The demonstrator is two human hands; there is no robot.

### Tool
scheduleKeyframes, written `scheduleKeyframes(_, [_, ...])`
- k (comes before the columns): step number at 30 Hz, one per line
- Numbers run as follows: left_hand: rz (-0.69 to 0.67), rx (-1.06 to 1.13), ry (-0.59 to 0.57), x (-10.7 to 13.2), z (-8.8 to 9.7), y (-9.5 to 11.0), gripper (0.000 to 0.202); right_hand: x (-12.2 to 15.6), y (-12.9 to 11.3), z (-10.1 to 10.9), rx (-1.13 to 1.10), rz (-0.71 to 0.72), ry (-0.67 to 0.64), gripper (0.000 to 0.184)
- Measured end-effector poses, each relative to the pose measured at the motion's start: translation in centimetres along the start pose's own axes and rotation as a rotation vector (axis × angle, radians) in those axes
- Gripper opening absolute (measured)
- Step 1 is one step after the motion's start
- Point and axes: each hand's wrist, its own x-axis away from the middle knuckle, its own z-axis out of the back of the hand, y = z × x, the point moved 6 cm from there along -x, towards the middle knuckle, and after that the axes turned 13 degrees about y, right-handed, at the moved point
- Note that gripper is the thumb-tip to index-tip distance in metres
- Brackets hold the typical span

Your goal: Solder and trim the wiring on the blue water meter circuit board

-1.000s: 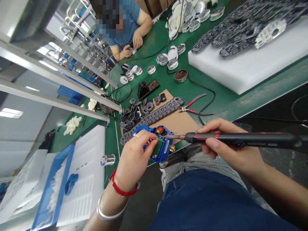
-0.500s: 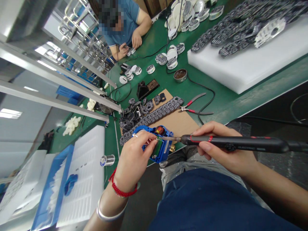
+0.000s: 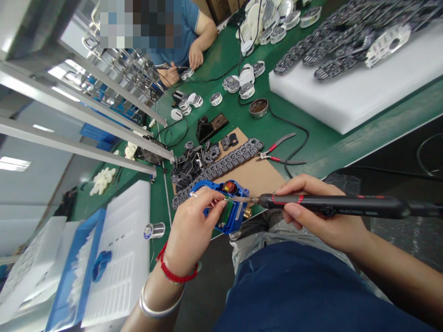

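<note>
A black soldering iron (image 3: 332, 205) with red trim lies in my right hand (image 3: 314, 212), fingers wrapped round its handle. Its metal tip reaches left over a green circuit board (image 3: 227, 213) inside a blue plastic housing (image 3: 238, 216). My left hand (image 3: 197, 221) is closed in a pinch over the board, close to the iron's tip; what the fingertips hold is too small to make out. A round reddish part (image 3: 229, 186) sits at the housing's far end, and a brass fitting (image 3: 248, 213) sticks out of its right side.
Under the housing lies a brown board (image 3: 266, 177) bearing dark circuit-board pieces (image 3: 221, 167). Red-handled pliers (image 3: 277, 151), an iron stand (image 3: 211, 127), a round tin (image 3: 259, 108) and a solder spool (image 3: 154, 230) are around it. White foam (image 3: 328, 108) carries stacked boards. A co-worker (image 3: 194, 37) sits opposite.
My hands, the iron and the blue housing have hardly moved. Across the table, the co-worker's head has shifted left and lower, and a thin tool shows in their hand.
</note>
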Motion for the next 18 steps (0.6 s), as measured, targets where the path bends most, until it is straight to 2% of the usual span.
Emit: scheduleKeyframes(18, [0.02, 0.022, 0.006, 0.04, -0.04, -0.04, 0.007, 0.14, 0.1, -0.2, -0.022, -0.023, -0.011, 0.01])
